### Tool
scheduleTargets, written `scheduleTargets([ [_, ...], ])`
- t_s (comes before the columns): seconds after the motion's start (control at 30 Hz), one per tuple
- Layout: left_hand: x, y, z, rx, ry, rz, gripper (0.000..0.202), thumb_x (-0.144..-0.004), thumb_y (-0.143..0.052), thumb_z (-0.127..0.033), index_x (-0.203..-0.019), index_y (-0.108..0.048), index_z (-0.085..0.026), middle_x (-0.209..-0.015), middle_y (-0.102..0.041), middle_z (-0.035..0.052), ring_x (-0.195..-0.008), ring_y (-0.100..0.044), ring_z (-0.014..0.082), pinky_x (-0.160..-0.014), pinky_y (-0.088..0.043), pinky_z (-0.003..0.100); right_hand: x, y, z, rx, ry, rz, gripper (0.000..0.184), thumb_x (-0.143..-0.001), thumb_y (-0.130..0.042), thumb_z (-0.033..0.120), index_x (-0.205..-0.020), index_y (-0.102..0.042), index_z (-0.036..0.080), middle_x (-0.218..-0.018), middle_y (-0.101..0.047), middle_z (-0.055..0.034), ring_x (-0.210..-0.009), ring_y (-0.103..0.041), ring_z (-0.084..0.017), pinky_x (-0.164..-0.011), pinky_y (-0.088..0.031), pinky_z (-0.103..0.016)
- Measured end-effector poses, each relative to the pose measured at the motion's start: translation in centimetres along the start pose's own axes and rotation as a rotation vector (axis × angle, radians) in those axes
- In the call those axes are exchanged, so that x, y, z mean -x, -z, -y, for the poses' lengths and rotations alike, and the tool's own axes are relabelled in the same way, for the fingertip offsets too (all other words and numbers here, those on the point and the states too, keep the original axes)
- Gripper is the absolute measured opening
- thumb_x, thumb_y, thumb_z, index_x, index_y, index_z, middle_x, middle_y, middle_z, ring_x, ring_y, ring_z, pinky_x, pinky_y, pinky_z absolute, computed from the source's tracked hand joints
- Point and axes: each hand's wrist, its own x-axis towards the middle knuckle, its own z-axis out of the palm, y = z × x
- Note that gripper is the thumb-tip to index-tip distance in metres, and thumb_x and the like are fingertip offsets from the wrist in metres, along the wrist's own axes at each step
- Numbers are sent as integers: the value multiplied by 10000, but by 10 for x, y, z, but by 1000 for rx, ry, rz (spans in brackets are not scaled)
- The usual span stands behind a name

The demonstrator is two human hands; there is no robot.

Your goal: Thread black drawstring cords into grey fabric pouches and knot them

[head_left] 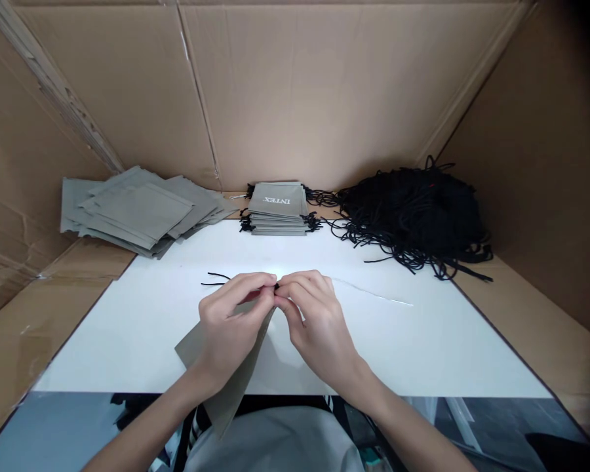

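A flat grey fabric pouch (238, 380) hangs slanted below my left hand (236, 314), which pinches its upper corner. Two loose ends of black cord (216, 275) stick out to the left behind that hand. My right hand (314, 314) is closed, its thumb and fingertips meeting those of my left hand at a small dark bit of cord (276, 286) by the pouch's corner. From behind the right hand a thin pale wire or thread (373, 293) runs out to the right above the table. The fingers hide most of the pinched spot.
Loose grey pouches (142, 206) lie piled at the back left. At the back middle stands a neat stack of corded pouches (278, 200), the top one printed INTEX. A large heap of black cords (413, 213) fills the back right. Cardboard walls (324, 85) enclose the white table (398, 354).
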Motion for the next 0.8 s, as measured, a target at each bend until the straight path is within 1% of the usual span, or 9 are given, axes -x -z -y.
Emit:
scheduleTargets([
  [0.1, 4, -6, 7, 99, 26, -47, 107, -864, -651, -186, -860, -733, -254, -949, -759, 10, -935, -719, 215, -862, -611, 373, -1, 3, -3, -136, -66, 57, 169, -961, -527, 92, -860, -595, 210, -919, -702, -40, -915, -595, -201, -796, -469, -341],
  [0.17, 3, -8, 6, 194, 119, -38, 68, -851, -669, -202, -854, -726, -239, -930, -763, 18, -931, -726, 214, -886, -609, 371, 0, 4, -4, -195, -108, 89, 162, -971, -519, 109, -872, -594, 214, -946, -700, -44, -934, -600, -200, -808, -485, -342],
  [0.23, 1, -7, 3, 291, 255, -7, 38, -832, -697, -223, -867, -713, -224, -917, -762, 29, -918, -730, 211, -866, -617, 355, 3, 4, -4, -207, -117, 86, 145, -983, -516, 139, -892, -596, 219, -954, -698, -52, -947, -608, -208, -817, -491, -352],
  [0.3, -2, -5, 0, 363, 361, 33, 78, -802, -736, -236, -871, -705, -216, -905, -759, 33, -899, -731, 206, -832, -623, 330, 7, 1, -5, -137, -73, 38, 120, -984, -527, 154, -920, -604, 221, -975, -703, -63, -982, -613, -224, -841, -486, -368],
  [0.43, -4, 5, -3, 397, 452, 123, 69, -785, -755, -238, -839, -720, -213, -880, -748, 25, -833, -723, 183, -791, -616, 294, 14, -3, -8, 212, 126, -112, 87, -958, -589, 142, -945, -636, 214, -1115, -718, -87, -1108, -597, -257, -887, -436, -400],
  [0.5, -4, 9, -3, 369, 465, 160, 29, -796, -733, -229, -819, -728, -213, -881, -739, 28, -823, -714, 179, -784, -612, 294, 15, -4, -11, 308, 235, -159, 80, -942, -620, 131, -941, -645, 207, -1105, -732, -84, -1098, -618, -247, -872, -421, -390],
  [0.57, -4, 12, -4, 344, 442, 163, 13, -799, -715, -213, -801, -728, -217, -900, -721, 33, -848, -699, 182, -766, -609, 289, 15, -4, -15, 305, 312, -167, 83, -945, -617, 124, -936, -646, 202, -1047, -748, -73, -1062, -649, -223, -854, -425, -369],
  [0.7, -4, 16, -7, 310, 322, 158, 56, -802, -704, -188, -759, -715, -224, -937, -653, 38, -880, -656, 173, -702, -589, 253, 10, -2, -21, 159, 389, -107, 101, -978, -557, 127, -957, -632, 190, -1001, -751, -63, -1043, -665, -188, -853, -463, -343],
  [0.8, -6, 20, -8, 316, 295, 181, 74, -790, -711, -181, -725, -699, -215, -903, -643, 36, -851, -649, 165, -698, -582, 247, 5, 0, -24, 19, 410, -75, 90, -969, -560, 109, -947, -614, 178, -963, -743, -61, -1012, -666, -174, -830, -500, -322],
])
